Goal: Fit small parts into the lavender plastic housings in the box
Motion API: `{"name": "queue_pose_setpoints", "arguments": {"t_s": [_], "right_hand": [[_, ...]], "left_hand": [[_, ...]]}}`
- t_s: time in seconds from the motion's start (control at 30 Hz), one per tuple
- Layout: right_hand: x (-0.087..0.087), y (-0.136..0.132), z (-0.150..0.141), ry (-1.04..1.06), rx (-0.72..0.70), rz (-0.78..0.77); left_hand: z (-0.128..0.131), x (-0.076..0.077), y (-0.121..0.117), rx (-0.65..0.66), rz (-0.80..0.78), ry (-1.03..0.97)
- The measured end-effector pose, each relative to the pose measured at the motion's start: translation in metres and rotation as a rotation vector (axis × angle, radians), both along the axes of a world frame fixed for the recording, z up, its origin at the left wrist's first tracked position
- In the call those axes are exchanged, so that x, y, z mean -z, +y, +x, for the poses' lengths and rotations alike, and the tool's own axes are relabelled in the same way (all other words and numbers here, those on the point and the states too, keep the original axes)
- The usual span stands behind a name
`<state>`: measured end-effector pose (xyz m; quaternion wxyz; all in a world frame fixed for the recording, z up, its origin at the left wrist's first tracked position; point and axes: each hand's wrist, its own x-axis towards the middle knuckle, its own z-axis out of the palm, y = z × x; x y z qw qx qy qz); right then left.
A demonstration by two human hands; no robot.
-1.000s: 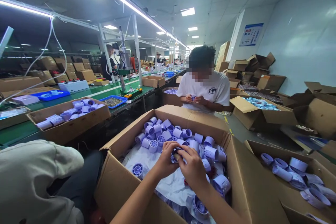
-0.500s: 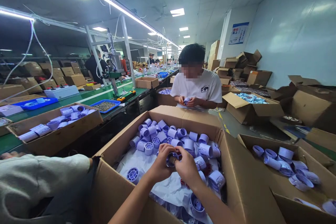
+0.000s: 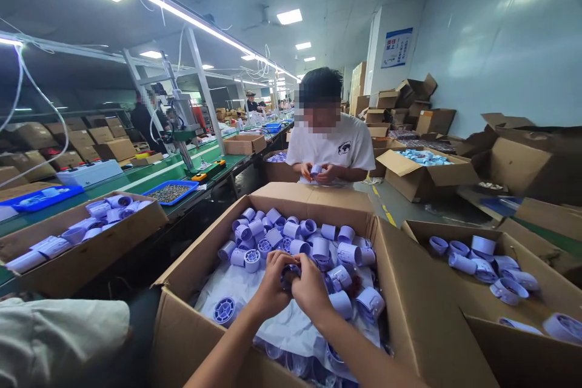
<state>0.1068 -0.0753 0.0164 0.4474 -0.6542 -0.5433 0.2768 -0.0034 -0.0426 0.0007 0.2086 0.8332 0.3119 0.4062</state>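
Observation:
Both my hands meet over the big cardboard box (image 3: 400, 291), closed around one purple plastic cup-shaped part (image 3: 288, 279). My left hand (image 3: 271, 288) curls its fingers over the left and top of the part. My right hand (image 3: 310, 287) grips it from the right, thumb and fingers near its rim. Much of the part is hidden by my fingers. Beneath and beyond lie many purple cylindrical parts (image 3: 321, 247), heaped on a white plastic sheet (image 3: 286, 330). A single part with a spoked end (image 3: 224, 310) lies apart on the left of the sheet.
Across the box a person (image 3: 330, 139) in a white shirt handles a similar part. A carton of purple parts (image 3: 482, 270) stands at right. Another carton (image 3: 91, 242) and a blue tray of small pieces (image 3: 170, 191) sit on the green bench. A neighbour's sleeve (image 3: 63, 333) shows lower left.
The view has turned slightly right, so surroundings sit further left. My hands keep hold of the part with only a small shift. The person opposite now holds their part more in view.

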Motion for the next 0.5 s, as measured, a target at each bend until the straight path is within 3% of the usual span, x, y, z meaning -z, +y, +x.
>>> {"name": "queue_pose_setpoints", "arguments": {"t_s": [0.33,0.5], "right_hand": [[0.012,0.010,0.008,0.209,-0.075,0.066],[0.009,0.008,0.017,0.424,-0.193,0.077]], "left_hand": [[-0.001,-0.006,0.001,0.004,-0.107,0.043],[-0.005,0.003,0.003,0.129,-0.261,0.003]]}}
